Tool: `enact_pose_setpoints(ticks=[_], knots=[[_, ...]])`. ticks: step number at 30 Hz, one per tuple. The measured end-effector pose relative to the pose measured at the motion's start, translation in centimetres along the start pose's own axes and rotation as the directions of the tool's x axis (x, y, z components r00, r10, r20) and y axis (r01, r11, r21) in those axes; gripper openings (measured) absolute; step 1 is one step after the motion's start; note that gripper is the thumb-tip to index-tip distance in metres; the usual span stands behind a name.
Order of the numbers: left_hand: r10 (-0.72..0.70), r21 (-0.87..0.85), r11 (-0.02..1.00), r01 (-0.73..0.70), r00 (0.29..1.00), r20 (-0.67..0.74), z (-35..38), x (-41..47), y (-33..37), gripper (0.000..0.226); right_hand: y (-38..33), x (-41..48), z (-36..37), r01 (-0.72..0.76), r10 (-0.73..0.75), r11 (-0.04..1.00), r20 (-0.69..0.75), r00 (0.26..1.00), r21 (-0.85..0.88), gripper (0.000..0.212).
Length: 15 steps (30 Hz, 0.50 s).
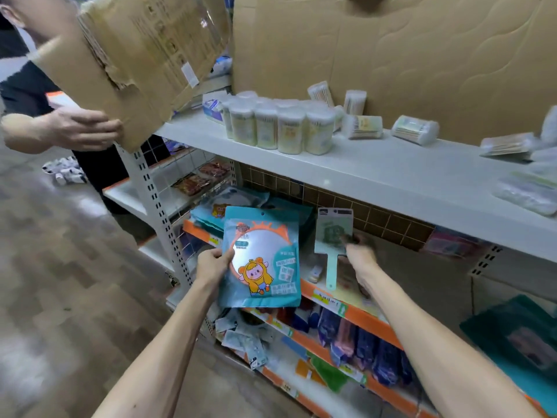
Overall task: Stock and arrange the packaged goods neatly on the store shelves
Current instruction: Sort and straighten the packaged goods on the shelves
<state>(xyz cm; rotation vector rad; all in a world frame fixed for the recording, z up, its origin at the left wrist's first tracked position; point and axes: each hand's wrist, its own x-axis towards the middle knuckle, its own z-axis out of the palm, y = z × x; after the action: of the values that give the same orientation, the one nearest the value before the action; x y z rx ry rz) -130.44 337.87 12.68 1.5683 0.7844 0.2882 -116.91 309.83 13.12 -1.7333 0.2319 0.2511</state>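
a big cardboard sheet [391, 55] backs the white top shelf [376, 182], likely to stop goods dropping behind. at far left another person carries a torn carton [129, 55]. swab tubs [280, 128] stand grouped on top, while others lie loose to the right. below, the left hand [212, 263] holds a teal pouch [261, 257] by its left edge, fingers [225, 256] closed on it, just in front of the orange-edged shelf [370, 324] where a matching stack [211, 212] lies. the right hand [360, 254] pinches a green handled card pack [333, 233] upright, seemingly to clear room.
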Motion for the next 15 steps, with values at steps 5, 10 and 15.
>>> enact_pose_setpoints(ticks=[5,10,15], knots=[[0.008,0.082,0.997,-0.01,1.0,0.024,0.3,5.3,2.3,0.028,-1.7,2.3,2.8,0.113,-0.122,0.991,-0.134,0.983,-0.072,0.024],[0.037,0.105,0.994,-0.042,0.998,0.055,0.7,10.2,3.7,0.023,-3.0,3.7,3.7,0.103,-0.119,0.99,-0.176,0.977,-0.099,0.026],[0.059,0.119,0.991,-0.069,0.994,0.09,2.3,12.7,5.1,0.027,-0.7,7.4,2.4,0.08,-0.078,0.997,-0.206,0.975,0.002,0.021]])
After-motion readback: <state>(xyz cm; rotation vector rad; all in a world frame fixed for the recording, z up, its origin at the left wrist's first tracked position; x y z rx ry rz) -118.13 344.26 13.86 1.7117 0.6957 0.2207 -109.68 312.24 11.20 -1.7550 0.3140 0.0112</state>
